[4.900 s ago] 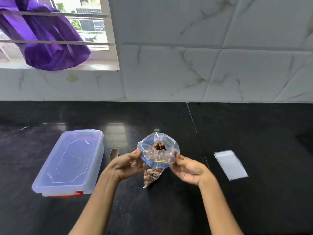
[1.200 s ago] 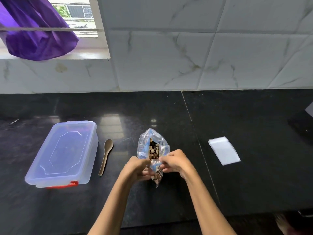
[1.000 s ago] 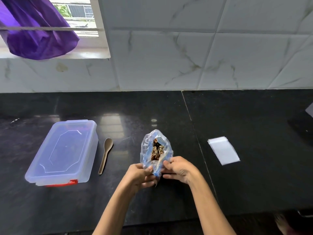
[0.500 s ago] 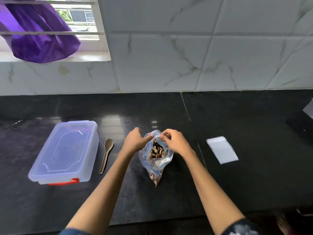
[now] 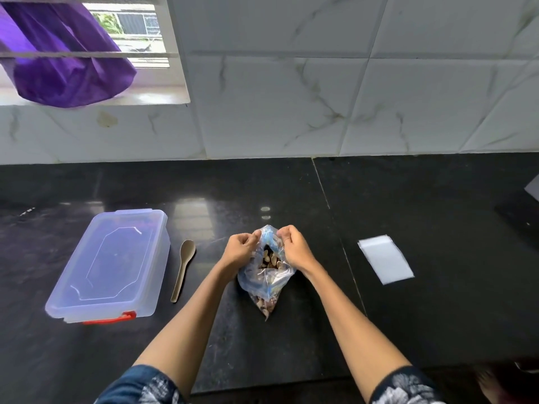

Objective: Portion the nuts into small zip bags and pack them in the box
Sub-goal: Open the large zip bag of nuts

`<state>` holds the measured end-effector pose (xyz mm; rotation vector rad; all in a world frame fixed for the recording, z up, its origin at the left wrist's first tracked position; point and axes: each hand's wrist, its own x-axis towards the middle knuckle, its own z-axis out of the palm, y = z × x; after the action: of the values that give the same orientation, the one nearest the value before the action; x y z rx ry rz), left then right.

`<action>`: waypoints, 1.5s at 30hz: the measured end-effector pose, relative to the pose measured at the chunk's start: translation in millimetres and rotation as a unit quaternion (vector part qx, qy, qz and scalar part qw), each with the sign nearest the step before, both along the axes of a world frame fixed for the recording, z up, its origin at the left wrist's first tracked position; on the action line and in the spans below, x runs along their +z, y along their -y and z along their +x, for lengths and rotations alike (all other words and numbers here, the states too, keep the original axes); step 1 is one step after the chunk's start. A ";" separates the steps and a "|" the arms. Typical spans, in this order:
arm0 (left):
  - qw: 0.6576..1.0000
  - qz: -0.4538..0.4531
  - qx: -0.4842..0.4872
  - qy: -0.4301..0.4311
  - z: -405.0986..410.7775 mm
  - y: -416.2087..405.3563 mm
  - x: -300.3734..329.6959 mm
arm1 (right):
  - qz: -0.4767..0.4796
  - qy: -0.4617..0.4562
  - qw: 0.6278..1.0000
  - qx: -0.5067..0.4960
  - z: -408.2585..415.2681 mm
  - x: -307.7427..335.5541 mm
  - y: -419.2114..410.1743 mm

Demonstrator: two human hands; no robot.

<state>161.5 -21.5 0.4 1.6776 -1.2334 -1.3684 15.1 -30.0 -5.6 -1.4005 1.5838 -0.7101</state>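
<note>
One black counter [image 5: 423, 316] fills the lower half of the view, with one tiled wall [image 5: 291, 97] rising behind it. In the wall's upper left corner is one window [image 5: 140, 24], and one purple cloth [image 5: 64, 62] hangs across it.

Taking the nut bag as the landmark: one clear lidded box [image 5: 110, 263] lies on the counter well to the left of the bag, its lid on and one red latch [image 5: 116, 317] showing at its near end. One spoon [image 5: 183, 268] lies between the box and the bag, bowl end away from the person, just beside the box and apart from the bag. To the right of the bag, well apart, a small flat stack of clear zip bags [image 5: 385, 259] lies on the counter; how many are in it cannot be told.

One bag [image 5: 267, 279] of nuts [image 5: 271, 261] stands on the counter at the middle, its mouth open upward and its pointed lower corner toward the person. Two hands are at its mouth. The left hand [image 5: 240, 247] pinches the left side of the rim with curled fingers, and the right hand [image 5: 291, 247] pinches the right side likewise; the two hands are close together, holding the mouth apart. Both forearms are bare, with two patterned sleeves [image 5: 140, 386] at the bottom edge.
</note>
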 end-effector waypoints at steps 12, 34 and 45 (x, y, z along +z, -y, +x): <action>0.989 0.043 0.033 0.136 -9.3 -2.0 3.5 | -0.039 -0.123 0.991 -0.026 1.4 6.8 -10.0; 0.984 0.129 0.000 -0.122 -6.6 -93.6 1.2 | 0.191 0.114 0.972 -0.081 -6.1 6.8 -78.5; 0.989 0.148 -0.011 0.013 10.2 -80.7 9.7 | 0.132 -0.010 0.985 -0.111 -18.6 16.7 -75.1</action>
<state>171.6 59.2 10.0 1.8908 -1.1080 -1.6104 -3.5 45.1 11.1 -1.0538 1.7956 -0.5896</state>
